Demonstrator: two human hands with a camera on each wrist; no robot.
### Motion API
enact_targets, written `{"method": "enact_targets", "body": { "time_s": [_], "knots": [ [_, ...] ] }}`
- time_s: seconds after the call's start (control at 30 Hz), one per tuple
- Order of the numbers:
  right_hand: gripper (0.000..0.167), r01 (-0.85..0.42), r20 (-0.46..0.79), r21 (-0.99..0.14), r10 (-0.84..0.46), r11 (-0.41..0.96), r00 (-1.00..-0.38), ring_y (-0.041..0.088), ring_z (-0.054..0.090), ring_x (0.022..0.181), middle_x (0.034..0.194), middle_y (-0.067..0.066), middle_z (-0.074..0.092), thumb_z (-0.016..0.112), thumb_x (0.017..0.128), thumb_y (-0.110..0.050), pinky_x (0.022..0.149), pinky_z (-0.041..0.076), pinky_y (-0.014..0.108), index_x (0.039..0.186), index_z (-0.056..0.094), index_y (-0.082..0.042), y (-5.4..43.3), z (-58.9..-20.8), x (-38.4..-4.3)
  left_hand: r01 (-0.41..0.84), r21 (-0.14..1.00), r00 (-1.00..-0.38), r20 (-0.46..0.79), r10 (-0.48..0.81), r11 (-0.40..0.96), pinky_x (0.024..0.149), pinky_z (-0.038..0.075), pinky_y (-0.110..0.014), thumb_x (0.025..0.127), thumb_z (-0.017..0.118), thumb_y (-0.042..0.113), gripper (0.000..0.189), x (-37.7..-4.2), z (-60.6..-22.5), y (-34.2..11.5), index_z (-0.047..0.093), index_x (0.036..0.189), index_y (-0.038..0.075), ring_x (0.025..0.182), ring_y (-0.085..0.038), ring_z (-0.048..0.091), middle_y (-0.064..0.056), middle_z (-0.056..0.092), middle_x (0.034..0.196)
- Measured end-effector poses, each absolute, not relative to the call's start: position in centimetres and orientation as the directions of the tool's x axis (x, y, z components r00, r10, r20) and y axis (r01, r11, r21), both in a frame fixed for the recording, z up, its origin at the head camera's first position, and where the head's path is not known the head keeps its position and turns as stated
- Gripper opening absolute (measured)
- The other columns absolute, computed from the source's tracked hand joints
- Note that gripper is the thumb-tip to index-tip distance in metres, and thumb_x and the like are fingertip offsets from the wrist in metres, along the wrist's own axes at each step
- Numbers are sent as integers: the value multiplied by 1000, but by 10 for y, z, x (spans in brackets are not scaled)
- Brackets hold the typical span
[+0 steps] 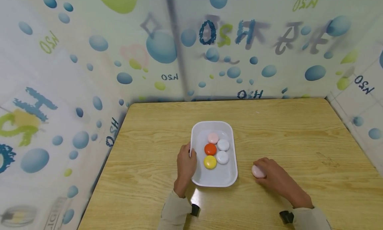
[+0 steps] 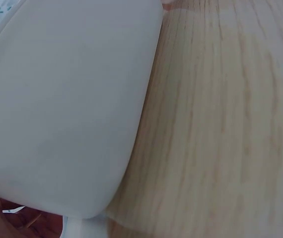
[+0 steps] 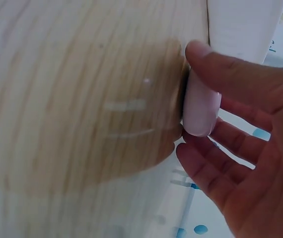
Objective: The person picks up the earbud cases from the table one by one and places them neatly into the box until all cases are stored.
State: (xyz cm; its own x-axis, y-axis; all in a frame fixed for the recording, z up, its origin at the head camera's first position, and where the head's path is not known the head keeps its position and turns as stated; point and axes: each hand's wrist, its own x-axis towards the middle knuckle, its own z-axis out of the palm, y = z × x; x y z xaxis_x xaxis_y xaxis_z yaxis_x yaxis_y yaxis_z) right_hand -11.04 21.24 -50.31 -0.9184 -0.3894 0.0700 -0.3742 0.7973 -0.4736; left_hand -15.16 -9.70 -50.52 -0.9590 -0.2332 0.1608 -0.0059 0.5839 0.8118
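A white rectangular tray [image 1: 213, 180] lies on the wooden table, and my left hand [image 1: 186, 163] grips its left rim, thumb over the edge. Inside the tray sit a pale pink disc [image 1: 213, 138], a red disc [image 1: 210, 149], a yellow disc [image 1: 210, 162] and two white discs, the upper white disc [image 1: 223, 144] and the lower white disc [image 1: 222, 157]. Right of the tray, my right hand [image 1: 273, 176] holds another pale pink disc [image 3: 201, 106] between thumb and fingers, at or just above the tabletop. In the left wrist view the tray's outer side [image 2: 67, 109] fills the left half.
The wooden table [image 1: 155, 133] reaches back to a printed wall sheet [image 1: 209, 67] with blue and green drops. More sheeting hangs along the left and right sides. Dark straps show at both sleeve cuffs.
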Motion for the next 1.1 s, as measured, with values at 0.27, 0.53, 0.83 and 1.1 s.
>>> {"method": "enact_targets", "body": {
  "time_s": [0.27, 0.53, 0.83, 1.1],
  "knots": [
    [41, -389, 122, -468, -378, 794, -918, 28, 62, 94, 103, 10, 66, 85, 73, -9, 78, 52, 46, 108, 68, 0, 210, -505, -110, 12, 807, -955, 184, -231, 591, 80, 54, -47, 95, 56, 4, 32, -151, -506, -98, 65, 125, -3, 93, -31, 63, -19, 65, 105],
    [47, -366, 160, -520, -333, 772, -929, 33, 62, 99, 109, 16, 64, 85, 75, -10, 76, 54, 46, 116, 66, 1, 202, -495, -115, 18, 820, -958, 178, -226, 572, 80, 54, -48, 95, 54, 3, 33, -151, -506, -99, 64, 126, -3, 94, -33, 64, -20, 65, 105],
    [51, -424, 250, -538, -342, 729, -906, 29, 61, 104, 114, 13, 63, 85, 75, -10, 82, 54, 46, 121, 64, -2, 181, -477, -127, -9, 820, -962, 150, -229, 573, 80, 55, -46, 96, 54, 6, 34, -152, -508, -99, 64, 128, -1, 94, -31, 64, -19, 65, 107],
    [54, -418, 191, -605, -386, 678, -903, 25, 58, 109, 119, 7, 62, 85, 76, -16, 91, 53, 44, 124, 64, -6, 148, -460, -136, 9, 817, -957, 174, -231, 576, 78, 55, -46, 96, 54, 5, 33, -152, -509, -98, 65, 126, -2, 92, -32, 64, -19, 65, 105]
  ]
}}
